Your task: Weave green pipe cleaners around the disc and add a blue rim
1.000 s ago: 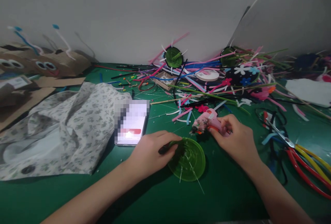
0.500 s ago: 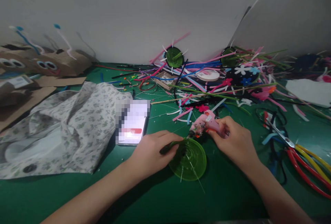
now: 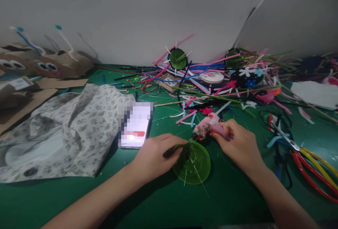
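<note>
A clear green disc lies flat on the green mat, with thin glue strands across it. My left hand rests at the disc's left edge, fingers closed on a dark green strip that lies against the disc. My right hand grips a pink glue gun. Its nozzle points down-left and sits at the disc's top edge, close to the strip's end.
A lit phone lies left of my hands, beside a crumpled floral cloth. Behind the disc is a heap of coloured strips and felt flowers. Scissors and red and yellow tubes lie at right. Cardboard figures stand far left.
My right hand has brought the glue gun a little down and left, so its nozzle now reaches the disc's top edge. My left hand has stayed on the strip.
</note>
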Demonstrator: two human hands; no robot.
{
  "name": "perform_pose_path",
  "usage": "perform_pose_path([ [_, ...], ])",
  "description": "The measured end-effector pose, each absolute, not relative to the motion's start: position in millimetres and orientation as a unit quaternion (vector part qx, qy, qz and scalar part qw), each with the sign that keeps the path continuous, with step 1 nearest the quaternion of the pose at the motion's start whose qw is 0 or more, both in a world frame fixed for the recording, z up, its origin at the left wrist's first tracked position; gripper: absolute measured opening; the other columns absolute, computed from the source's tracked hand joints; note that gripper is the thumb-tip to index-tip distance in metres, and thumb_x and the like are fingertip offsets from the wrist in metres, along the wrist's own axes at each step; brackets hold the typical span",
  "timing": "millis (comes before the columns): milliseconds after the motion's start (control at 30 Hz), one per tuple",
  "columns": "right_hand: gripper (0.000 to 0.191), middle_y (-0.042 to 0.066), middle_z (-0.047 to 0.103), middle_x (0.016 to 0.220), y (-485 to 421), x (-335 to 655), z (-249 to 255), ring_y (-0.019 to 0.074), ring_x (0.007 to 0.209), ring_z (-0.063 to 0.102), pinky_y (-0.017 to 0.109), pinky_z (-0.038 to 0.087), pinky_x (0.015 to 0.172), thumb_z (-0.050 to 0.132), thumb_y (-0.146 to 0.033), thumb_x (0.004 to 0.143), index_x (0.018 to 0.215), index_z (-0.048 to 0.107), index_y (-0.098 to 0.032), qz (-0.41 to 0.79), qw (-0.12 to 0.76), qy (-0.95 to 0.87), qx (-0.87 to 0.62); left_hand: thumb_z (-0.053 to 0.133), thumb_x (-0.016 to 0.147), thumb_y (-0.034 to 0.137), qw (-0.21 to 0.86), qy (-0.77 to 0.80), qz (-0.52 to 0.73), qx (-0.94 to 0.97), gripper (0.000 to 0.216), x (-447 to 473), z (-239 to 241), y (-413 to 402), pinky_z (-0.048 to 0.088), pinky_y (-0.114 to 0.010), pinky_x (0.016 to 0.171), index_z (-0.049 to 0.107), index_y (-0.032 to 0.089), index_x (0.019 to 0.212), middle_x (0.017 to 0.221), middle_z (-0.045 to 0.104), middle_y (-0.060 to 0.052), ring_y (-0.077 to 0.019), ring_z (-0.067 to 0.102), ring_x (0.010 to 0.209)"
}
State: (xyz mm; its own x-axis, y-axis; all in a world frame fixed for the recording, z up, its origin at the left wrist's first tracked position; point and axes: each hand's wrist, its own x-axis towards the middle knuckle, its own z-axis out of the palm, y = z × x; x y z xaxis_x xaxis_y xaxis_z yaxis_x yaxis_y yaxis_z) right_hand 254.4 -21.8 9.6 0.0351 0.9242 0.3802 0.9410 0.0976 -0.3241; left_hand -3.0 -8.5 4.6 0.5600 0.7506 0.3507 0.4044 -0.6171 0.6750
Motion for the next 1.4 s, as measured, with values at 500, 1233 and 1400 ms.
perform_pose_path([
  [500, 0.031, -0.001, 0.063, 0.078, -21.2, 260.8, 8.0, 0.0141, 0.062, 0.056, 0.025, 0.037, 0.055, 0.064, -0.030, 0.074, 0.069, 0.033, -0.024, -0.066, 0.287, -0.717, -0.631, 0.057, 0.083, 0.013, 0.264, 0.348, 0.323, 0.840, 0.023, -2.8, 4.5, -7.8, 0.054, -0.026, 0.072, 0.065, 0.021, 0.103, 0.094, 0.071, -0.002, -0.0145, 0.067, 0.082],
  [1233, 0.037, 0.002, 0.067, 0.080, -18.3, 259.7, 6.3, 0.0204, 0.085, 0.068, 0.026, 0.045, 0.059, 0.067, -0.029, 0.073, 0.065, 0.032, -0.024, -0.088, 0.334, -0.724, -0.597, 0.057, 0.083, 0.013, 0.264, 0.346, 0.322, 0.841, 0.023, -2.3, 3.2, -6.8, 0.054, -0.024, 0.070, 0.065, 0.021, 0.103, 0.094, 0.071, -0.002, -0.0132, 0.067, 0.081],
  [1400, 0.037, 0.001, 0.067, 0.079, -18.5, 261.8, 7.1, 0.0199, 0.088, 0.068, 0.025, 0.045, 0.061, 0.068, -0.028, 0.073, 0.066, 0.032, -0.024, -0.097, 0.336, -0.719, -0.600, 0.057, 0.084, 0.013, 0.264, 0.348, 0.319, 0.841, 0.023, -3.4, 3.2, -7.6, 0.054, -0.024, 0.070, 0.065, 0.021, 0.104, 0.095, 0.071, -0.002, -0.0133, 0.067, 0.082],
])
